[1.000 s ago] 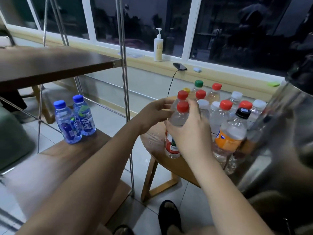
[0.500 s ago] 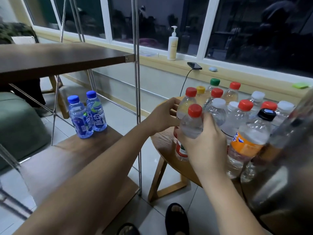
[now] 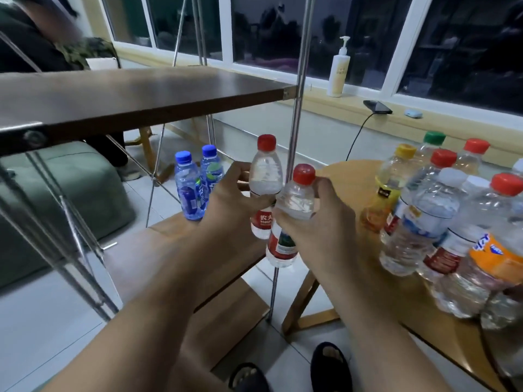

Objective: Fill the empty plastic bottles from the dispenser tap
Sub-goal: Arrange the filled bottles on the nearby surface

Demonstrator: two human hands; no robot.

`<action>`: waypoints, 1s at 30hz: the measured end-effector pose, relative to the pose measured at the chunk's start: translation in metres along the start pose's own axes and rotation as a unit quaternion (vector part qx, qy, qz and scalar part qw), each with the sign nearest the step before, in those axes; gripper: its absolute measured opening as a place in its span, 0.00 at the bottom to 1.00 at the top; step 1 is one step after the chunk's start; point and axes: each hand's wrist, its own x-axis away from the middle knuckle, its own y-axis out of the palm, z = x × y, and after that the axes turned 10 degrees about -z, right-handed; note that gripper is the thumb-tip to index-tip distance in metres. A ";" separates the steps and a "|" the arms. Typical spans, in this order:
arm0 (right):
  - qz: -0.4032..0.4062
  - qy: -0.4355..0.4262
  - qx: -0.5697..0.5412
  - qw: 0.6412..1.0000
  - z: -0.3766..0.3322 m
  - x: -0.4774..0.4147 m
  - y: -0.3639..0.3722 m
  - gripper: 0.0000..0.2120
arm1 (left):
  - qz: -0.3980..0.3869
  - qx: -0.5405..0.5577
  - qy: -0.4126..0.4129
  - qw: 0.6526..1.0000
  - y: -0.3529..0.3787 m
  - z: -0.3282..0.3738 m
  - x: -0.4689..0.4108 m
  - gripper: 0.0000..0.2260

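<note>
Red-capped bottle (image 3: pixel 266 176) in the left hand (image 3: pixel 232 199), second red-capped bottle (image 3: pixel 297 202) in the right hand (image 3: pixel 322 224). Each hand's fingers curl round its bottle's body, side by side in midair, just off the round table (image 3: pixel 348 174) at its left edge. Thin plastic probably dents easily, so a light, upright, mid-body grip suits the carry.

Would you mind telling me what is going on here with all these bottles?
A person has one bottle in each hand: the left hand grips the farther red-capped bottle, the right hand the nearer red-capped bottle. Both look empty, caps on, held in the air between the round table, crowded with more capped bottles, and a low wooden bench bearing two blue bottles. No dispenser tap is in view.
</note>
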 end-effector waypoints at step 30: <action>-0.288 -0.126 -0.057 0.948 -0.032 -0.142 0.272 0.32 | 0.508 -0.014 -0.204 0.837 -0.076 -0.160 0.003 0.28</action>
